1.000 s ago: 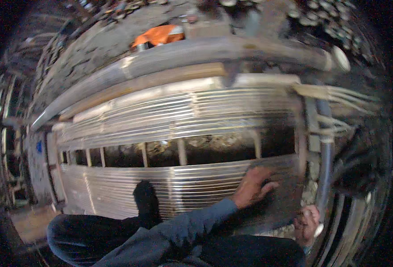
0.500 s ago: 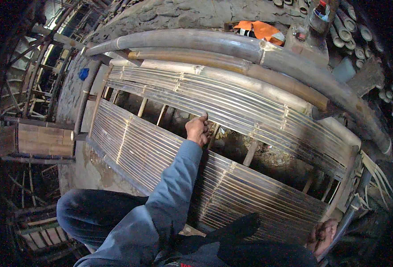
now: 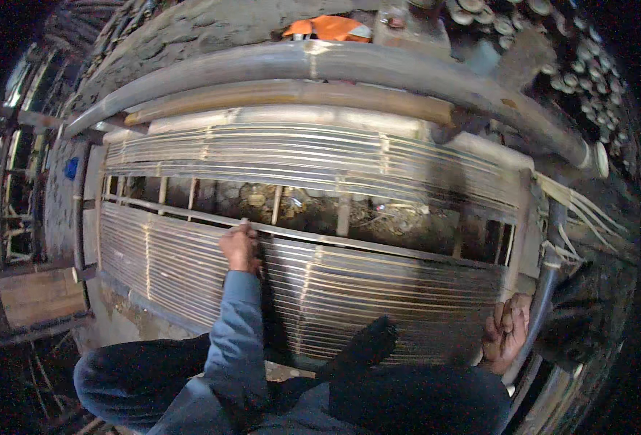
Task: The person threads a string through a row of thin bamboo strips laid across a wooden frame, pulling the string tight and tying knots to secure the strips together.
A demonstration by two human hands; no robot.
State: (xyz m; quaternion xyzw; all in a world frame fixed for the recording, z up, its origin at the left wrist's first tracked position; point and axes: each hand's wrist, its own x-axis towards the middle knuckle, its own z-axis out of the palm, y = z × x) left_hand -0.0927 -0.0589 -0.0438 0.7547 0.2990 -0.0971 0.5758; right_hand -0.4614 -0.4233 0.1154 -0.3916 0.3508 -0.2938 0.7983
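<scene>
A long bamboo strip [image 3: 357, 241] runs crosswise along the upper edge of the near slat panel [image 3: 197, 257]. My left hand [image 3: 239, 246] is closed on this strip, left of the middle, with the arm stretched forward. At the right end of the bamboo frame, my right hand [image 3: 507, 330] rests with curled fingers pressed together beside the end post [image 3: 518, 232]; what it holds, if anything, is hidden. Beyond an open gap lies the far slat panel [image 3: 291, 156], its thin strips bound by pale cross ties. One bare foot [image 3: 367, 344] rests on the near slats.
Thick bamboo poles [image 3: 241, 65] lie along the far side. Loose split strips [image 3: 581, 203] stick out at the right end. Rubble shows through the gap. An orange cloth [image 3: 328, 27] lies at the back, and stacked bamboo poles [image 3: 505, 25] stand at the far right.
A strip at the far panel's near edge has come across the gap to the near panel, with my left hand on it. The view has turned; my right hand stays at the right end.
</scene>
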